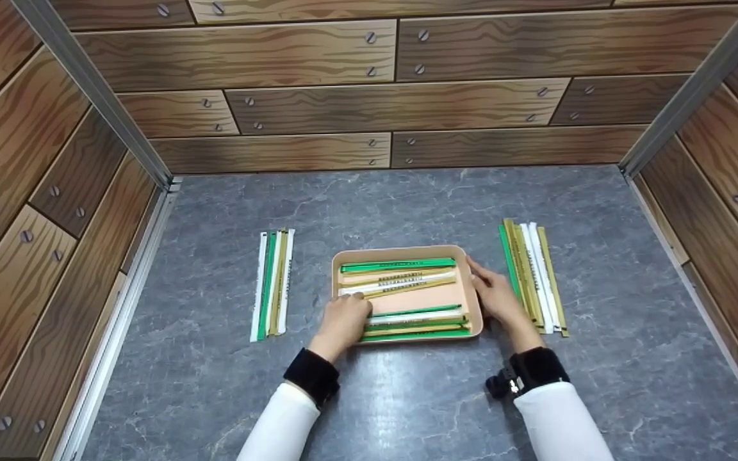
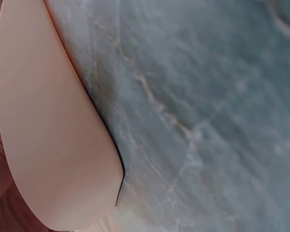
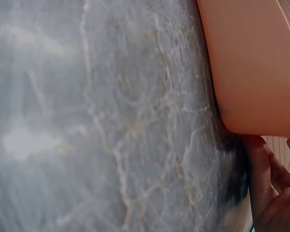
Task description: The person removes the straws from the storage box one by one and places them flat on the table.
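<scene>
A shallow peach tray (image 1: pixel 430 297) sits on the grey marbled surface, slightly right of the middle in the head view. Inside lie slim green, white and gold printed strips (image 1: pixel 401 264), one group along the far side and another along the near side. My left hand (image 1: pixel 343 320) grips the left end by the near corner, its fingers bent over the rim. At the opposite end my right hand (image 1: pixel 498 296) holds the right wall, with fingers along the outside. Both wrist views show the tray's outer wall (image 2: pixel 53 125), (image 3: pixel 256 67) with fingers against it; some fingertips are hidden.
A row of similar strips (image 1: pixel 273 285) lies left of the tray. Another bundle (image 1: pixel 532 278) lies to the right, just beyond my right hand. Wood-patterned panels (image 1: pixel 318 105) close off the back and both sides.
</scene>
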